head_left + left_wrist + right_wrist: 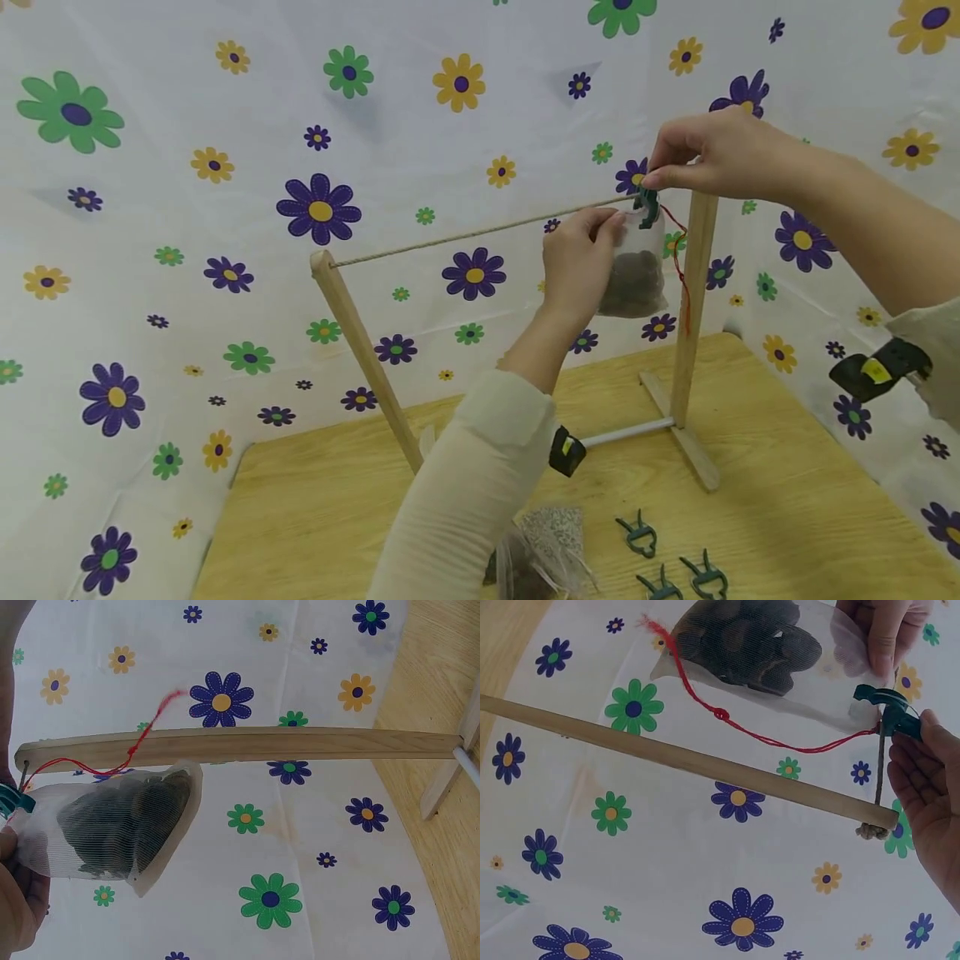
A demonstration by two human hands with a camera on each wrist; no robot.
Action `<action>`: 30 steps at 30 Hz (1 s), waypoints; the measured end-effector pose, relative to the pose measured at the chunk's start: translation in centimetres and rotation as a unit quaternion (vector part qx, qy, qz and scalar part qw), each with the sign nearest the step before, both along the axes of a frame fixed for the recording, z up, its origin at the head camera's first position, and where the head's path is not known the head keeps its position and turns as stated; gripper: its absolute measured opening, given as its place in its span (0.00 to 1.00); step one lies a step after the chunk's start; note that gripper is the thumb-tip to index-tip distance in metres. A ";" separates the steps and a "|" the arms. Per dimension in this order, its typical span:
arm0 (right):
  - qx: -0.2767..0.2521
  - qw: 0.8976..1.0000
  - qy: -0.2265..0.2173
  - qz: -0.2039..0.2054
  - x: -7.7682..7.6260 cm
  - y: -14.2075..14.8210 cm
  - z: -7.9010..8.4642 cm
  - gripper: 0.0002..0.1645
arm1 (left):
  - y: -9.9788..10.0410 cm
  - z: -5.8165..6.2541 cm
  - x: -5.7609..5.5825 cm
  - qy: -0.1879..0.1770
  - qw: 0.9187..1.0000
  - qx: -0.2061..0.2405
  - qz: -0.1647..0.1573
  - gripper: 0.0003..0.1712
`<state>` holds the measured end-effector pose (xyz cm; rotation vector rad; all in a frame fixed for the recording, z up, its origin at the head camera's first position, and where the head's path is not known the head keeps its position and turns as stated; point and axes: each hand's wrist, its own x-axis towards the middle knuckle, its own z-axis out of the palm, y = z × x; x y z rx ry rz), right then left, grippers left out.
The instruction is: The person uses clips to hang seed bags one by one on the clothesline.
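Observation:
A white mesh drawstring bag [636, 279] with dark flat pieces inside hangs at the right end of a thin rope [480, 236]. My left hand [576, 265] pinches the bag's upper edge. My right hand [723, 158] holds a dark green plastic clip [648, 204] between thumb and fingers, and in the right wrist view the clip [894, 712] sits across the rope at the bag's top corner. A knotted red drawstring [721, 715] trails from that corner. In the left wrist view the bag [124, 825] shows its filled bottom, while the left fingers partly hide its top.
Wooden posts, one left [367, 358] and one right [693, 317], hold the rope. A white bar [630, 432] runs low between them. On the wooden table [315, 517] lie several filled bags [555, 533] and loose green clips [639, 535]. Flower-printed cloth surrounds the back and sides.

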<state>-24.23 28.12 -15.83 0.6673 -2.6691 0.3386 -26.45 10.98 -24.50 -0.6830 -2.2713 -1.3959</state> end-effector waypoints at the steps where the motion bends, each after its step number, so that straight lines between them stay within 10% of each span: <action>1: -0.003 1.000 -0.003 0.004 0.0 0.1 -0.1 0.11 | 0.1 -0.1 0.1 0.000 1.000 0.004 -0.003 0.14; 13: -0.010 0.996 -0.085 0.009 0.3 -0.1 -0.5 0.29 | 0.0 -0.6 -0.2 0.006 1.000 -0.011 -0.028 0.15; 22: 0.006 0.999 0.034 0.038 1.4 -0.2 -2.1 0.34 | -2.1 -0.4 -0.8 0.033 0.993 -0.102 -0.046 0.14; 30: -0.028 0.972 0.186 0.140 2.2 1.4 -4.9 0.35 | -4.2 -2.6 0.4 0.046 0.979 -0.186 -0.069 0.14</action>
